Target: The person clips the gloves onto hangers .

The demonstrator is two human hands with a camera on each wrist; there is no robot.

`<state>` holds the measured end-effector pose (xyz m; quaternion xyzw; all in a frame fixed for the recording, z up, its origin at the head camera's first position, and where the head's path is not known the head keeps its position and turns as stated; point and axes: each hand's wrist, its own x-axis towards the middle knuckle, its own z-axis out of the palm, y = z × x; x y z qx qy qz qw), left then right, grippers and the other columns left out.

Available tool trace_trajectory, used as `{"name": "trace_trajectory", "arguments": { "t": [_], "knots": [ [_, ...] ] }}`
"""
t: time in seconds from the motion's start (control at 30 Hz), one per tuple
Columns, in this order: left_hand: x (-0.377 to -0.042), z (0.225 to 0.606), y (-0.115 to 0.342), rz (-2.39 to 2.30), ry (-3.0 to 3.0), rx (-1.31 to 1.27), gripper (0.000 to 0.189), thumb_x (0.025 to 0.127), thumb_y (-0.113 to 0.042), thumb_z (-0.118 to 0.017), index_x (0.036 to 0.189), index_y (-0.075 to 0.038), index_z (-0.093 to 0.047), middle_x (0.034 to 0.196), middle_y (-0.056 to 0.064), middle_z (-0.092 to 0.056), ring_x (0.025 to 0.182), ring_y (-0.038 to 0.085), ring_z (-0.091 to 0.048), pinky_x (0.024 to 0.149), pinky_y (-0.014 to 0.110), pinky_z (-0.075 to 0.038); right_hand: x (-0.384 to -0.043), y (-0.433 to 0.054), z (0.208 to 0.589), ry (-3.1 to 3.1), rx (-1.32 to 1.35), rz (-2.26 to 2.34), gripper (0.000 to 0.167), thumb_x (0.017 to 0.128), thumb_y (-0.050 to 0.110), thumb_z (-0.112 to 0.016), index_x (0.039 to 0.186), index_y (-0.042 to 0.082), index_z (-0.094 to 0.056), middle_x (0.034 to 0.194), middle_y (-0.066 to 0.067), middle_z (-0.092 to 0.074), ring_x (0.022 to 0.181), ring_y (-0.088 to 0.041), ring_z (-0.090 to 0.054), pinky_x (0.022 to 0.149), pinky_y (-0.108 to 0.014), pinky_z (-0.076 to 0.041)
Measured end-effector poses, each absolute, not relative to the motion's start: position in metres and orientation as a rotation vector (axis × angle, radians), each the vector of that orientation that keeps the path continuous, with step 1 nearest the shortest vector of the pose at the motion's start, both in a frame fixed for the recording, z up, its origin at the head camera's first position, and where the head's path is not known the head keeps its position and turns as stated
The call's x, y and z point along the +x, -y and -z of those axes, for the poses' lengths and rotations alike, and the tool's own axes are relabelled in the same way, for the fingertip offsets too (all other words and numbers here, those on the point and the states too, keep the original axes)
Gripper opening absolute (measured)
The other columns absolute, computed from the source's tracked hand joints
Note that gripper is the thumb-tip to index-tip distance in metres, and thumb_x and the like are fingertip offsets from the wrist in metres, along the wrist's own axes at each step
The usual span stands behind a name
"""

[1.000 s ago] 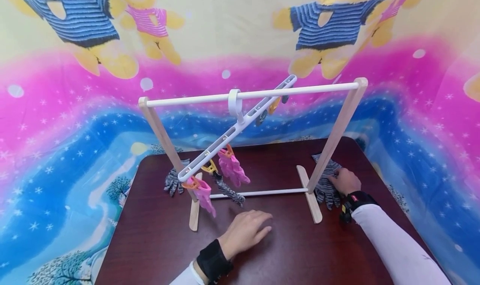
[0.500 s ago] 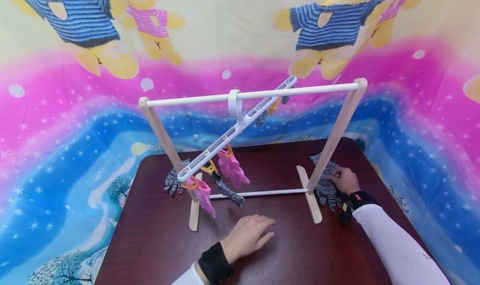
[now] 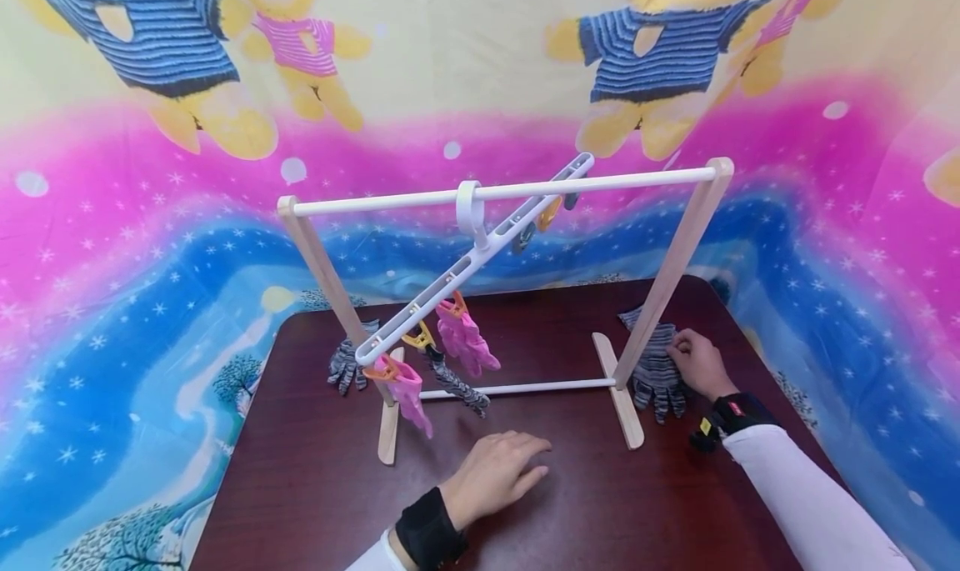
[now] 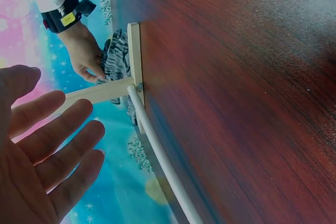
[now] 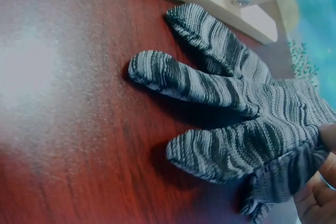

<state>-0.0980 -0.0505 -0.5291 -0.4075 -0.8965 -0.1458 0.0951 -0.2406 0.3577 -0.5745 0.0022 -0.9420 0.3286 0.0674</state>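
Note:
A grey-and-black striped knit glove [image 3: 657, 363] lies on the table beside the rack's right leg. My right hand [image 3: 701, 364] pinches its right edge between thumb and bent fingers. Up close in the right wrist view, the glove's [image 5: 220, 90] fingers spread over the wood, with a folded part under its near side; the thumb and fingertips of the right hand [image 5: 315, 198] are at that side. My left hand [image 3: 495, 475] is held over the front of the table with nothing in it. Its fingers [image 4: 68, 156] are loosely extended in the left wrist view.
A wooden rack with a white top rod [image 3: 375, 201] carries a slanted clip hanger [image 3: 431, 296]. From it hang two pink gloves [image 3: 467, 338] and a twisted striped glove [image 3: 459, 385]. Another striped glove [image 3: 347, 364] lies by the left leg. Printed cloth surrounds the table.
My right hand has shifted right to the striped glove's edge, and more of the glove's palm shows. The left hand has moved slightly right.

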Motion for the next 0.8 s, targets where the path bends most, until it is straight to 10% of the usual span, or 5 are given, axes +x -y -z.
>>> {"name": "trace_trajectory", "arguments": {
  "t": [0.8],
  "knots": [
    [-0.097,0.529,0.072,0.503,2.663,-1.077,0.031,0.097,-0.033,-0.067,0.123,-0.017,-0.07,0.117,-0.006,-0.075,0.108,0.009,-0.07,0.092,0.028,-0.055,-0.201,-0.345,0.539,2.598,0.177,-1.074,0.018,0.101,0.008,-0.059,0.114,-0.004,-0.06,0.098,-0.025,-0.072,0.077,0.017,-0.053,0.065,-0.007,-0.044]
  ]
}}
